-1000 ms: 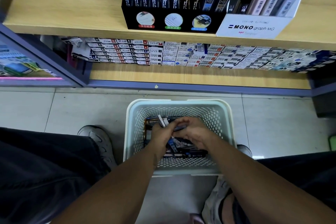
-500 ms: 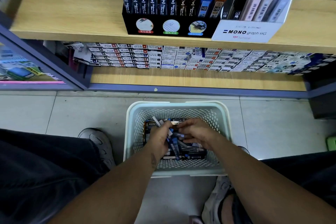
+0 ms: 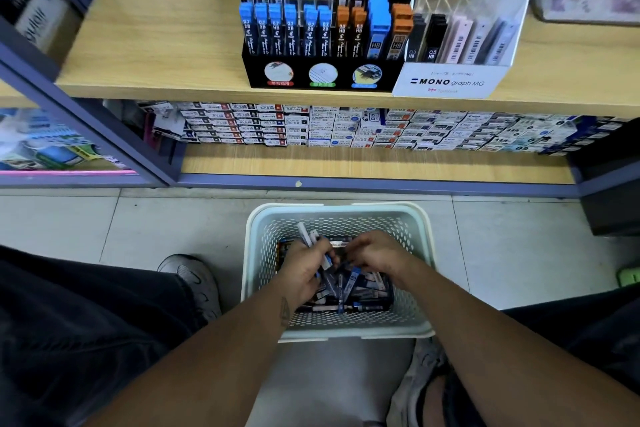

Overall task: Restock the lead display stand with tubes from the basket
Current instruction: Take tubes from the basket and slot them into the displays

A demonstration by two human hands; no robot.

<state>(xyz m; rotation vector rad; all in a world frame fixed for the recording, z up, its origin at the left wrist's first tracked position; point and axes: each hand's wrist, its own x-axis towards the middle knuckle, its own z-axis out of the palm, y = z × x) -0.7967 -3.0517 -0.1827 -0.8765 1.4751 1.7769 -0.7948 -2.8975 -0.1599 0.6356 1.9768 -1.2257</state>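
The tubes [image 3: 349,288] are thin and dark with blue or white ends, piled in a pale basket [image 3: 258,253] with little holes, sitting on the floor between two shoes. The left hand [image 3: 301,267] has its fingers curled round a small bunch of tubes; I cannot count them. The right hand [image 3: 377,251] reaches into the pile with bent fingers, but I cannot tell if it holds one. Up on the shelf, the black display stand [image 3: 322,74] has blue and orange tubes standing up.

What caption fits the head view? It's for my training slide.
Both hands in the basket on the floor, left hand gripping several lead tubes, display stand on the shelf above.
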